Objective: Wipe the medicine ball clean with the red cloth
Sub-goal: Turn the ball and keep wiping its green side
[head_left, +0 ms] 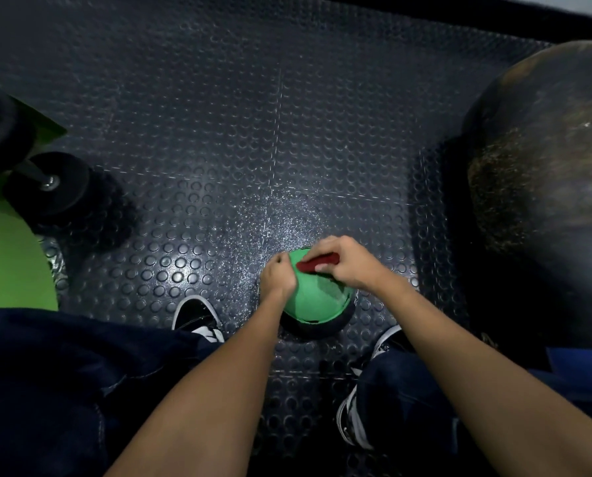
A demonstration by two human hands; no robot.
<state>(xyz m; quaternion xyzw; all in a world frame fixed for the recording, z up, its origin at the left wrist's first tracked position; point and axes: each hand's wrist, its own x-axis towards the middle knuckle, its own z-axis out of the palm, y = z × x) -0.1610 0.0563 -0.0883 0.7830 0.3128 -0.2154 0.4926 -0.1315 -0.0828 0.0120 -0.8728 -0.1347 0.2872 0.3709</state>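
A green and black medicine ball (313, 301) sits on the studded rubber floor between my feet. My right hand (344, 263) grips a folded red cloth (317, 263) and presses it on the ball's upper far side. My left hand (277, 275) lies against the ball's left side with its fingers curled over the far edge, steadying it. The far part of the ball is hidden behind both hands.
A large dark exercise ball (545, 187) stands at the right. A black dumbbell (47, 187) lies at the left beside a green mat (9, 263). My shoes (198, 318) flank the ball, and open studded flooring (253, 132) stretches ahead.
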